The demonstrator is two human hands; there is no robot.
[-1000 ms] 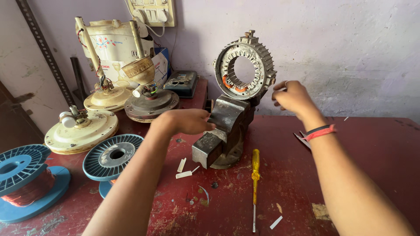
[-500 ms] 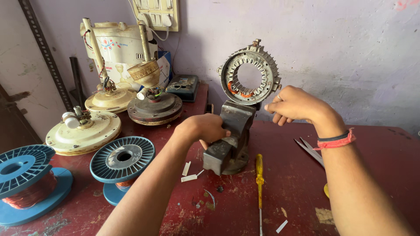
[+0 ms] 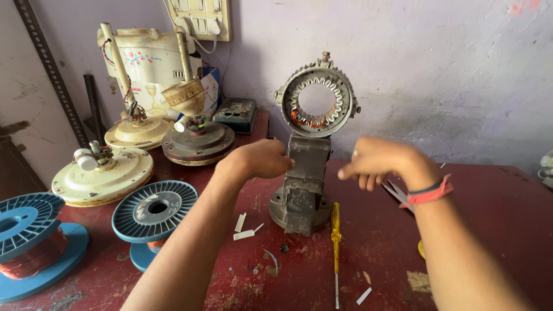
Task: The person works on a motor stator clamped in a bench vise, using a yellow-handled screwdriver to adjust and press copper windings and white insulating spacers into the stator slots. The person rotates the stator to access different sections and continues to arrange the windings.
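Two hands (image 3: 262,159) (image 3: 377,161), one vise (image 3: 303,184)

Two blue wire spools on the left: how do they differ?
The far-left spool is cut off by the frame edge and shows a thick band of copper wire between its flanges. The nearer spool is fully in view, next to the left hand's forearm, and shows only a thin strip of copper under its top flange. Both are blue ribbed plastic and stand on end on the red table.
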